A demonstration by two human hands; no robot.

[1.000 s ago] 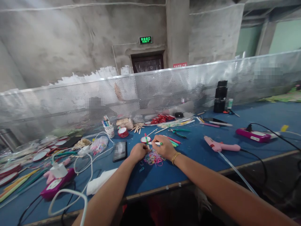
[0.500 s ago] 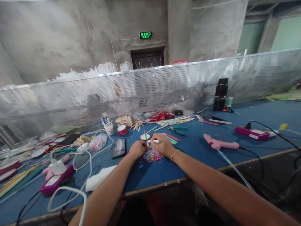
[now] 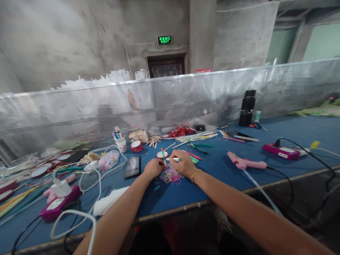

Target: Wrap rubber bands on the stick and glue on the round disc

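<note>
My left hand is closed, its fingers pinching the lower end of a narrow flat stick with red and green bands of colour. A white marker with a green end is gripped in my right hand, its tip side pointing left at the stick. Whether the tip touches the stick I cannot tell. Beneath both hands lies a loose pile of colourful rubber bands. Just behind the stick is a round white disc with a red rim. Red and green markers lie beyond my right hand.
A phone and a white roll flank my left arm. Pliers lie behind the markers. Rightward are a pink glue gun, a purple power strip and a black bottle. A cup of pens stands at the back.
The view has shifted slightly, so the table things appear a little further left. Both hands keep their hold on the stick and the marker, with little visible movement.
</note>
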